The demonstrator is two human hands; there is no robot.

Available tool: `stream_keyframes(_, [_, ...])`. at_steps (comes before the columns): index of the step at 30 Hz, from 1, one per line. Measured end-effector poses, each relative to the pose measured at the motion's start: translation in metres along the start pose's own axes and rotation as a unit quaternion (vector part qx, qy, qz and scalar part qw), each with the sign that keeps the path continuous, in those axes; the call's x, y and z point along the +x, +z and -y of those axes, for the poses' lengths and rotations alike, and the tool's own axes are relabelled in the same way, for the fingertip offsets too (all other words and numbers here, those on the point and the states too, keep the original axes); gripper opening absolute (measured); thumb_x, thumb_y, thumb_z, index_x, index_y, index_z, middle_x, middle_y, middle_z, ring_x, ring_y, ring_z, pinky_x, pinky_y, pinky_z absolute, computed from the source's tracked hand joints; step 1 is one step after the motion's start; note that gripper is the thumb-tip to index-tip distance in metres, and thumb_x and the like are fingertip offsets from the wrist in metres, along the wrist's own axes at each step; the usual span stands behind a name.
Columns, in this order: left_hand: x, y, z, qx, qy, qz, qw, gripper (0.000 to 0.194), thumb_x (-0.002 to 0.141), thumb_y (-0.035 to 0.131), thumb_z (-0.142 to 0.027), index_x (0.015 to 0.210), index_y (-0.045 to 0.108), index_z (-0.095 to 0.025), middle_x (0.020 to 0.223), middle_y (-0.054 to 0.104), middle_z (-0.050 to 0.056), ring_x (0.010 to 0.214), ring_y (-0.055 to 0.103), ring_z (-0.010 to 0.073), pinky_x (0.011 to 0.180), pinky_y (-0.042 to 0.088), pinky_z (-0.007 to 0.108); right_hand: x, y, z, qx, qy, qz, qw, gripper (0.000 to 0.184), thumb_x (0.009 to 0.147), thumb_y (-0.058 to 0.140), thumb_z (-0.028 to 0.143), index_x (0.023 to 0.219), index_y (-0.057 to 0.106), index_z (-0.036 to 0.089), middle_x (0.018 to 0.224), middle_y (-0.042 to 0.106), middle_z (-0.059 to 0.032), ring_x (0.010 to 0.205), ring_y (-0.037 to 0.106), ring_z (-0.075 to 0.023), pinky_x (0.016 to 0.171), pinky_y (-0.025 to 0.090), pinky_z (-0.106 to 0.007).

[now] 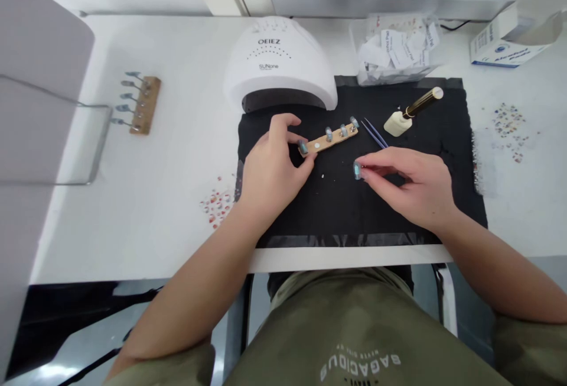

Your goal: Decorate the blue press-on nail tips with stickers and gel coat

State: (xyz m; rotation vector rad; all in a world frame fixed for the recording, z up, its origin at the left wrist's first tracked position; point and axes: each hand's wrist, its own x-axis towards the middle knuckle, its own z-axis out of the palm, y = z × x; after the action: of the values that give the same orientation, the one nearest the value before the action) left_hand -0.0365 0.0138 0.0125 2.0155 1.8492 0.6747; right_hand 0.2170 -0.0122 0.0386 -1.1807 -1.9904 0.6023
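Wooden strip, in the head view: the left hand has its left end in its grip, perhaps slightly raised off the black mat. Right of the strip, the right hand pinches a glossy nail tip.

Your left hand is over the left part of the black mat, index finger arched, thumb and fingers closed in a light grip. Your right hand is over the mat's right part, thumb and forefinger pinched. Your forearms slant in across its near corners.
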Motion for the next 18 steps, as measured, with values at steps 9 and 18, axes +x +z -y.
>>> stream_keyframes(9, [0.000,0.001,0.012,-0.092,0.129,-0.069,0.985,0.066,0.092,0.086,-0.026,0.144,0.047,-0.030,0.151,0.064,0.014,0.152,0.064,0.0382,0.118,0.062,0.057,0.004,0.015,-0.021,0.139,0.161,0.089,0.973,0.008,0.097,0.076,0.025,0.096,0.084,0.025,0.091,0.088,-0.0011,0.080,0.084,-0.0191,0.076,0.068,-0.034])
stream_keyframes(18, [-0.014,-0.004,-0.016,-0.148,0.134,-0.208,0.957,0.027,0.107,0.064,-0.044,0.126,0.049,-0.032,0.122,0.069,0.007,0.117,0.079,0.0294,0.094,0.070,0.051,0.007,0.016,-0.030,0.133,0.169,0.103,0.971,0.007,0.094,0.079,0.029,0.096,0.084,0.024,0.085,0.082,-0.0010,0.075,0.073,-0.0165,0.072,0.060,-0.033])
